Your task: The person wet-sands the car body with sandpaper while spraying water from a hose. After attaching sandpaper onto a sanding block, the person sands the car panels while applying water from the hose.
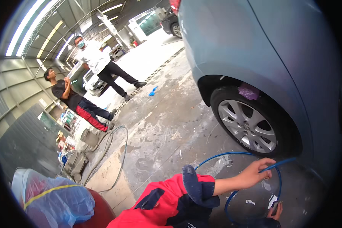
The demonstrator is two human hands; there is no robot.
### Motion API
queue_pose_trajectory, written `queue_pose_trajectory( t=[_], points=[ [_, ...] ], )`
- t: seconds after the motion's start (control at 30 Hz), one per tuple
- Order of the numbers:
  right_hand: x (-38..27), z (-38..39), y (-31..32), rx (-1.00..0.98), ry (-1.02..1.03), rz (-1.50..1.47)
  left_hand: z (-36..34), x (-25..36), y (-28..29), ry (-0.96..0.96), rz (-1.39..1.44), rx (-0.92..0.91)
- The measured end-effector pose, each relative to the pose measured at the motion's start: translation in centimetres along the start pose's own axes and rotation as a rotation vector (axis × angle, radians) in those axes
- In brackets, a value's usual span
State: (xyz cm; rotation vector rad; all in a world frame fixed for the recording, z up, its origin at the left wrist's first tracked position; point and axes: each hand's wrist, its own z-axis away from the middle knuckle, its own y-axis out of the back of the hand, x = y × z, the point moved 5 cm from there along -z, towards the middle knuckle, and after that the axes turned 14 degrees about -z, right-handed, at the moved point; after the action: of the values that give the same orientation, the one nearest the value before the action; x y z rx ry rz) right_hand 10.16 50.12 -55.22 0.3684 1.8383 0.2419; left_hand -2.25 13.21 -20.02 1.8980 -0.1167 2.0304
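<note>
My left hand [254,174], at the end of a red and navy sleeve, is closed on a thin blue hose [287,161] low beside the car. The hose loops over the floor from near my sleeve, past the wheel and down to the lower right. Below and to the right, my right hand [278,211] is closed around a small dark object [274,206] whose kind I cannot make out. The rear wheel [247,127] of the grey-blue car [231,45] stands just beyond my left hand. A scrap of purple material [248,91] sits at the top of its tyre.
A red drum [102,209] with blue plastic sheeting [60,201] stands at lower left. Grey hoses [106,146] trail from a machine [76,164] beside a bucket [89,137]. Two people [93,57] stand farther back. A blue scrap [153,91] lies on the floor.
</note>
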Motion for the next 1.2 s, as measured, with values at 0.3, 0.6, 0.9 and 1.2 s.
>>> queue_pose_trajectory(
  t=[0.3, 0.6, 0.9, 1.2],
  points=[
    [2.2, -1.7, -0.4, 0.103, -0.144, 0.12, 0.8, -3.0, -1.5, -0.01, -0.066, -0.071],
    [0.6, -2.9, -0.1, 0.064, -0.177, 0.1, 1.9, 7.6, 3.6, -0.264, 0.17, 0.101],
    [-1.1, -4.6, 0.1, -0.028, -0.264, 0.042, 1.8, 1.0, 1.1, -0.222, -0.199, 0.035],
    [-18.7, -19.7, -6.2, -0.898, -0.525, -0.442, 3.2, -4.0, -1.5, -0.14, -0.478, -0.051]
  ],
)
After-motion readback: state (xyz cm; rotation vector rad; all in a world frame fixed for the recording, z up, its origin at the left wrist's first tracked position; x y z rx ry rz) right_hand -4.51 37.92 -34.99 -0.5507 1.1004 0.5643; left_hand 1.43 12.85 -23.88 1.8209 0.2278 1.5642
